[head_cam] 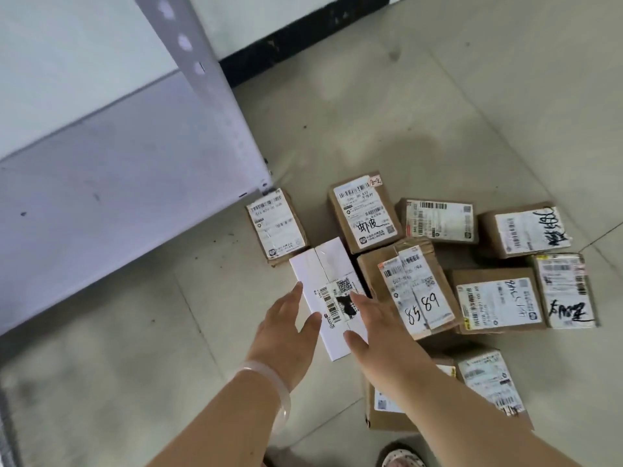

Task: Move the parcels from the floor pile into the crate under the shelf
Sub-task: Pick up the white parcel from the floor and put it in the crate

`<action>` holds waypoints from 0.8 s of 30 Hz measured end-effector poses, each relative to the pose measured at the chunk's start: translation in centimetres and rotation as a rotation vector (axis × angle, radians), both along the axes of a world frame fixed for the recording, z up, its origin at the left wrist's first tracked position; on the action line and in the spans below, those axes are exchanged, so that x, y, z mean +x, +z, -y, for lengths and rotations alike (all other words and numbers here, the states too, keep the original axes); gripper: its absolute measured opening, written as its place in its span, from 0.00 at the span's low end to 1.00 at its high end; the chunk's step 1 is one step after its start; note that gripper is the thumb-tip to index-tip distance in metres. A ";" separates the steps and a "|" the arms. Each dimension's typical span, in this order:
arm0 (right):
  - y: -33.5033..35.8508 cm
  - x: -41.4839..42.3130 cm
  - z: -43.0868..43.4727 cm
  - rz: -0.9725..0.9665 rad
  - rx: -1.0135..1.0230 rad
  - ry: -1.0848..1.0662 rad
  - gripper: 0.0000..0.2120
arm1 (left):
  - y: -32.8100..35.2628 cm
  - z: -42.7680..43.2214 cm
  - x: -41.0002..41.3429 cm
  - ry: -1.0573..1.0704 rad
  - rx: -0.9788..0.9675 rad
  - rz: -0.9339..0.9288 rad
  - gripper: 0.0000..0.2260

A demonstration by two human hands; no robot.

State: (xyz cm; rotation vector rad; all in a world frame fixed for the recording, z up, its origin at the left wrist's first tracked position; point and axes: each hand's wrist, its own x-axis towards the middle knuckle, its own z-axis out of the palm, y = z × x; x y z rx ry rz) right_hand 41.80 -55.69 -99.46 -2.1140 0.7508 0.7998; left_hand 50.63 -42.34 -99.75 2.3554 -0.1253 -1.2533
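Both forearms come in from the bottom edge, pale bangle [269, 385] on the left wrist, patterned shoe [401, 458] low beside the right arm. Fingers straight and spread, left hand [286, 326] and right hand [374, 326] flank the near end of the white parcel [323, 264]: left thumb over its top, right fingers over its label (touching or just hovering, can't tell), neither curled round it. That white parcel lies flat on the tiled floor [371, 112] at the pile's left edge, just right of the grey shelf [135, 170] corner. Alongside lie brown parcels [364, 214], labels up; the parcel marked 85 89 [404, 288] sits just beside it on the right
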 end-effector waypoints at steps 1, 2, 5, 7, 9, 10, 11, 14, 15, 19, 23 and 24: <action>-0.9 0.0 0.0 -0.021 -0.008 -0.008 0.30 | -1.0 0.1 -0.1 0.009 -0.009 -0.026 0.27; -1.7 0.1 0.1 -0.042 -0.022 -0.012 0.31 | -1.9 0.2 -0.1 0.017 -0.015 -0.053 0.27; -2.9 1.0 0.0 -0.086 -0.056 -0.030 0.34 | -4.0 0.8 0.4 0.078 -0.012 -0.122 0.29; -3.5 1.7 0.0 -0.136 -0.078 -0.059 0.35 | -4.9 1.2 0.8 0.113 -0.005 -0.152 0.29; -4.3 2.2 0.2 -0.181 -0.064 -0.103 0.37 | -5.5 1.7 1.3 0.139 -0.030 -0.183 0.30; -4.7 2.4 0.5 -0.196 -0.023 -0.146 0.37 | -5.8 1.9 1.4 0.156 -0.047 -0.203 0.30; -5.0 2.5 0.7 -0.196 0.033 -0.211 0.38 | -6.1 2.0 1.5 0.174 -0.065 -0.221 0.30; -5.7 2.7 0.6 -0.176 0.138 -0.412 0.36 | -6.9 1.8 1.6 0.283 -0.115 -0.301 0.30; -5.9 2.8 0.4 -0.181 0.138 -0.434 0.34 | -7.0 1.7 1.5 0.340 -0.127 -0.322 0.30; -6.4 2.9 -0.8 -0.165 0.155 -0.432 0.17 | -7.0 0.7 1.7 0.391 -0.133 -0.248 0.24; -4.8 3.3 -1.3 -0.065 0.148 -0.450 0.18 | -5.5 0.1 2.0 0.350 -0.161 -0.170 0.22; -4.0 3.4 -1.3 -0.054 0.149 -0.440 0.18 | -4.9 0.1 2.2 0.369 -0.176 -0.167 0.22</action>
